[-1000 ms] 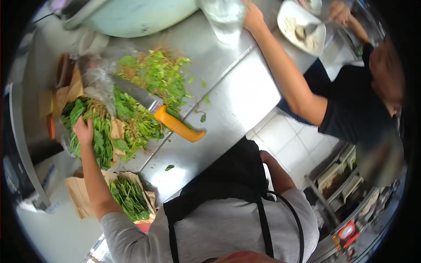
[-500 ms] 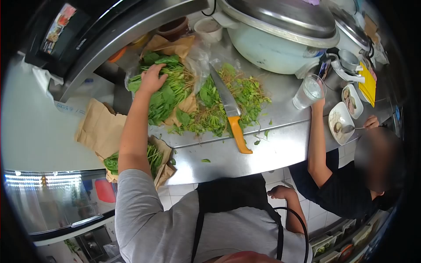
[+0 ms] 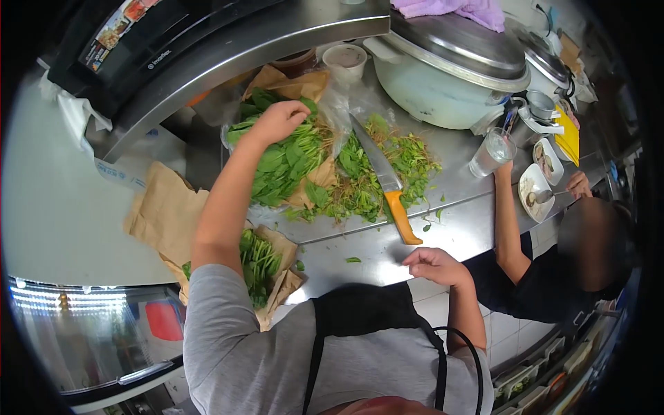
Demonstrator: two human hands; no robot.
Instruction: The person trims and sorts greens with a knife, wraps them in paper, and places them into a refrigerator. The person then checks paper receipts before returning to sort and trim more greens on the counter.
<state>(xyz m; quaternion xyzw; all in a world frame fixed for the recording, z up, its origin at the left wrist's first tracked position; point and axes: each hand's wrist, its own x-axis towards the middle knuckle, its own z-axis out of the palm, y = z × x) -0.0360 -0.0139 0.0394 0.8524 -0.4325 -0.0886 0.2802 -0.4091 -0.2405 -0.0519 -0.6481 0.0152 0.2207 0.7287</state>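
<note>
My left hand [image 3: 282,120] rests over the top of a pile of leafy greens [image 3: 277,169], fingers bent; whether it grips any leaves is hidden. Beside that pile, cut stems and small leaves [image 3: 408,155] lie loose on the steel counter [image 3: 373,235]. A large knife with an orange handle [image 3: 401,218] lies across them, its blade pointing to the back. Just in front of the handle, my right hand [image 3: 434,265] hovers at the counter's edge, fingers apart and holding nothing. More greens [image 3: 259,266] lie in brown paper [image 3: 283,287] near my left forearm.
A big lidded pot [image 3: 443,90] stands behind the greens. To the right, another person [image 3: 553,283] touches a glass of water [image 3: 493,151] and holds a spoon over a white dish [image 3: 536,192]. A steel shelf edge [image 3: 242,59] juts across the back left.
The view has swung round. My left hand has shifted across the greens toward their top edge. My right hand has come up from beside my body to the counter's edge near the knife.
</note>
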